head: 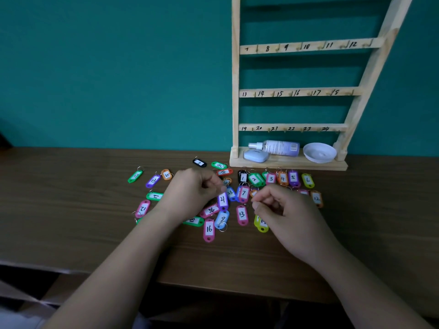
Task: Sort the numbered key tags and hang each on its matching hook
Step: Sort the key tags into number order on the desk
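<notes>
Several coloured numbered key tags lie scattered on the brown table [95, 222]. Tags 1 to 6 form a row by the rack's base, from black tag 1 [242, 178] to yellow-green tag 6 [307, 180]. My left hand [192, 193] pinches the top of the purple tag 21 [222, 201]. My right hand [282, 210] has curled fingers, its tips beside a partly hidden orange tag [253, 193]; I cannot tell if it holds it. The wooden rack [235, 91] stands at the back right, and the hooks in view, numbered 7 to 24, are bare.
On the rack's base shelf lie a spray bottle [278, 147], a small pale blue case [256, 155] and a white dish [319, 152]. A teal wall rises behind. The table's front edge runs just below my forearms.
</notes>
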Demonstrator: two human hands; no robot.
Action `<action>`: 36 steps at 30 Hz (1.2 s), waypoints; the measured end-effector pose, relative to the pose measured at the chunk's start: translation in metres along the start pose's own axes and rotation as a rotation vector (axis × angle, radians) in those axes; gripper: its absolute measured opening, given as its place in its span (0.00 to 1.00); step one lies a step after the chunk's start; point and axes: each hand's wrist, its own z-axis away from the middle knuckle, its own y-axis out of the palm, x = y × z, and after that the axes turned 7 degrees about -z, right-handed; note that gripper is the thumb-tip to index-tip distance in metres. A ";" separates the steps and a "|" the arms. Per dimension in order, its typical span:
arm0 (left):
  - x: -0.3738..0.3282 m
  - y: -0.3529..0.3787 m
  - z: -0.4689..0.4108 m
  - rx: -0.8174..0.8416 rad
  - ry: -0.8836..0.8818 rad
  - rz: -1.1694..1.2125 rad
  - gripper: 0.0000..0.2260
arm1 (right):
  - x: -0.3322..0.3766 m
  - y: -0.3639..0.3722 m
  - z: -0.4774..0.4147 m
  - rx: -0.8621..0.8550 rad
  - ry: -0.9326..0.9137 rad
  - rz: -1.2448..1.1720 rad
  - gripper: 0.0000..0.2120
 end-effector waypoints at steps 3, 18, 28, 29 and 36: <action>-0.003 0.004 0.000 -0.017 -0.004 -0.009 0.05 | 0.001 0.000 0.000 0.010 0.004 0.014 0.07; -0.016 -0.024 0.027 0.297 0.097 -0.062 0.08 | 0.002 -0.001 0.003 -0.009 -0.007 0.036 0.06; -0.022 -0.022 0.035 0.366 0.154 -0.129 0.06 | 0.003 0.000 0.004 -0.009 -0.020 0.043 0.05; -0.023 -0.023 0.035 0.367 0.168 -0.116 0.05 | 0.003 0.000 0.003 -0.008 -0.020 0.038 0.05; -0.041 -0.028 0.036 0.251 0.141 0.216 0.05 | 0.007 0.001 0.006 0.119 -0.069 -0.050 0.10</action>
